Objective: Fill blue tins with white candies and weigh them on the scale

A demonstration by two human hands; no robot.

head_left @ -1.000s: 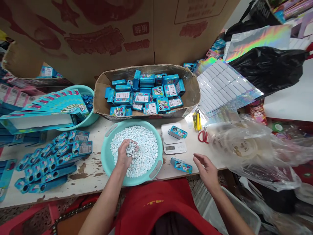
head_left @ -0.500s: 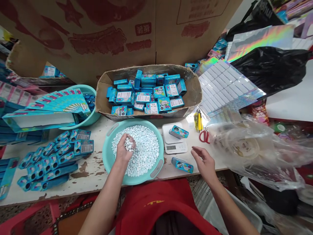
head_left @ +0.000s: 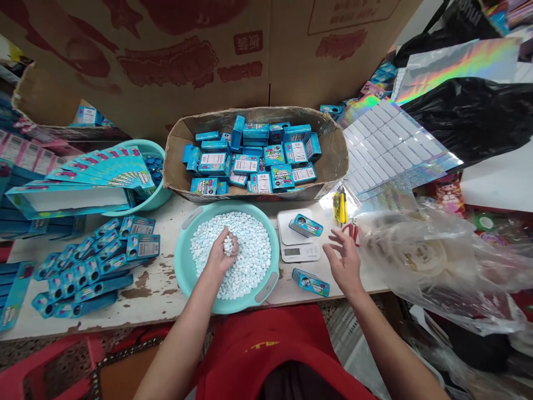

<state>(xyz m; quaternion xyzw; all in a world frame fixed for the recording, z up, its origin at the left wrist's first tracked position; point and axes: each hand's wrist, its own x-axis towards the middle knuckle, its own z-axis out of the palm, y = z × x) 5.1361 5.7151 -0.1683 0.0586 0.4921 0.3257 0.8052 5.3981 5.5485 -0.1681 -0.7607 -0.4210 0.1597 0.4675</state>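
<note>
My left hand (head_left: pixel 221 254) is cupped round a clump of small white candies (head_left: pixel 228 245), over a turquoise basin (head_left: pixel 185 278) filled with more of them. To the right, my right hand (head_left: pixel 343 262) hovers with its fingers apart and nothing in them. Just left of its fingertips, a blue candy box (head_left: pixel 307 225) lies on the pan of a white kitchen scale (head_left: pixel 284 233), whose display is lit. A second blue box (head_left: pixel 310 282) rests on the table below the scale, with a round opening at its end.
Behind the basin stands a cut-down cardboard box (head_left: pixel 179 161) with many blue boxes. Rows of blue boxes (head_left: pixel 95 266) lie at left, before another basin (head_left: pixel 156 203). Yellow cutters (head_left: pixel 342 206), red scissors (head_left: pixel 352 232), sticker sheets (head_left: pixel 387 144) and clear plastic bags (head_left: pixel 420 250) are at right.
My left hand has shifted right over the basin, still holding candies. My right hand has moved up toward the box on the scale, its fingers spreading.
</note>
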